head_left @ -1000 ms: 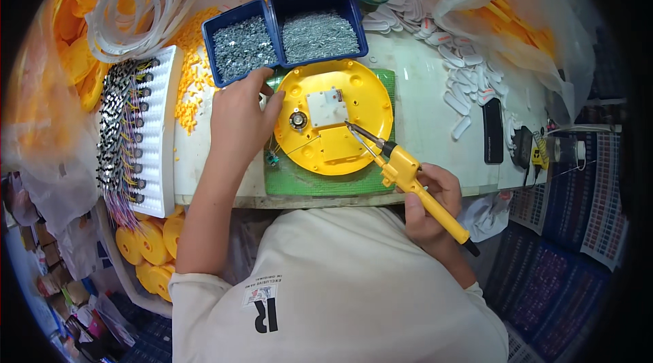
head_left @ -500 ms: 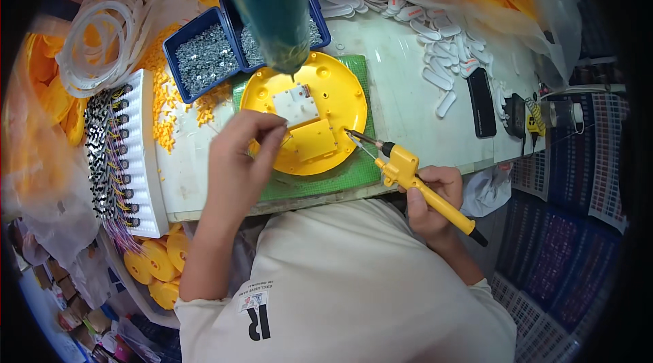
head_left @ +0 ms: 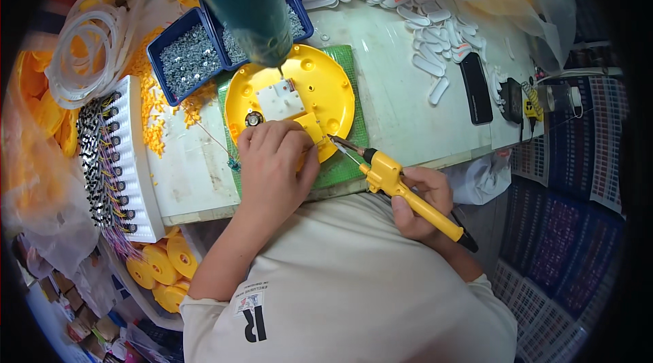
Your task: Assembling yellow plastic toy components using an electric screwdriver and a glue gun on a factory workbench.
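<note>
My right hand (head_left: 423,201) is wrapped round the yellow handle of a soldering gun (head_left: 389,176). The gun's tip points left, over the lower right edge of a round yellow plastic shell (head_left: 332,94). Fingers of my left hand (head_left: 275,159) are bent together over the shell's near side, close to the tip; whatever they pinch is hidden beneath them. Inside the shell sit a white plastic box (head_left: 280,100), a yellow rectangular compartment (head_left: 310,126) partly covered by my fingers, and a small round black part (head_left: 254,119). A thin wire with a greenish piece (head_left: 234,164) lies left of my hand.
Under the shell is a green mat (head_left: 360,108). A dark green tool (head_left: 238,9) hangs above it. Blue bins of small metal parts (head_left: 190,57) and a white foam rack of wired parts (head_left: 139,166) stand left. White plastic pieces and a black phone (head_left: 476,87) lie right.
My left hand has come down and right onto the shell, uncovering the round black part. The soldering gun has shifted slightly left and down with the view. The greenish piece now shows.
</note>
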The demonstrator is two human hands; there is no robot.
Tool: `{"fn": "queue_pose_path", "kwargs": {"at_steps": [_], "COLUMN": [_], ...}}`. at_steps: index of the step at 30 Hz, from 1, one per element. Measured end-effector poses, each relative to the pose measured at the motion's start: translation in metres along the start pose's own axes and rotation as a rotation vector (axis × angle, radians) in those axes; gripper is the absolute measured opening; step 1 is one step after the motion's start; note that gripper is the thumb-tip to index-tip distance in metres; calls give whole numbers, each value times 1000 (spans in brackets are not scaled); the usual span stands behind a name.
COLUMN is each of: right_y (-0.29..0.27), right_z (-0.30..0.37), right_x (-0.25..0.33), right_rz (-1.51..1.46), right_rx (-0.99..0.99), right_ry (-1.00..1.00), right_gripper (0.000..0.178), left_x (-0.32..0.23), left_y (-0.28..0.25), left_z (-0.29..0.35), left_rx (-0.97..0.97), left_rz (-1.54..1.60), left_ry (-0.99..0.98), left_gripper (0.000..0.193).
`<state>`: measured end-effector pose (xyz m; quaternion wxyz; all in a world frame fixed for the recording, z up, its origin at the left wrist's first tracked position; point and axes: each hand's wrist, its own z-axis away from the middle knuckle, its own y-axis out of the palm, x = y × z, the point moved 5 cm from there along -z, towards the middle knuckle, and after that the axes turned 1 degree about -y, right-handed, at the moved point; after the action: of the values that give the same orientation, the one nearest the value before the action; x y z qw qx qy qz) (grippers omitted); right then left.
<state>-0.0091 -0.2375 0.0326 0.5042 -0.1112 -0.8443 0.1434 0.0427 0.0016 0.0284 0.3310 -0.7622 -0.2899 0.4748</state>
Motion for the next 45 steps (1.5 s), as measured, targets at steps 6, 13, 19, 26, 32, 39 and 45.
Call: {"fn": "queue_pose_path", "kwargs": {"at_steps": [6, 13, 19, 26, 32, 39, 45], "right_y": [4, 5, 4, 1, 3, 3, 1], "right_z": [-4, -6, -6, 14, 4, -1, 7], "right_x": [3, 7, 6, -6, 0, 2, -5], "right_rz": [68, 116, 122, 26, 65, 119, 37], "right_rx": [42, 52, 68, 28, 74, 58, -15], "right_ry": [-66, -97, -145, 35, 14, -135, -84], "right_gripper": [40, 34, 35, 42, 43, 43, 43], "left_x": [0, 1, 1, 1, 0, 1, 0], "left_y": [1, 2, 2, 3, 3, 4, 3], "left_z": [0, 0, 0, -1, -2, -1, -1], "left_rx": [-6, -6, -1, 11, -33, 10, 8], "left_rz": [-29, -27, -29, -43, -34, -33, -40], "left_ry": [-12, -25, -25, -37, -10, -44, -39], "left_gripper": [18, 18, 18, 18, 18, 18, 18]}}
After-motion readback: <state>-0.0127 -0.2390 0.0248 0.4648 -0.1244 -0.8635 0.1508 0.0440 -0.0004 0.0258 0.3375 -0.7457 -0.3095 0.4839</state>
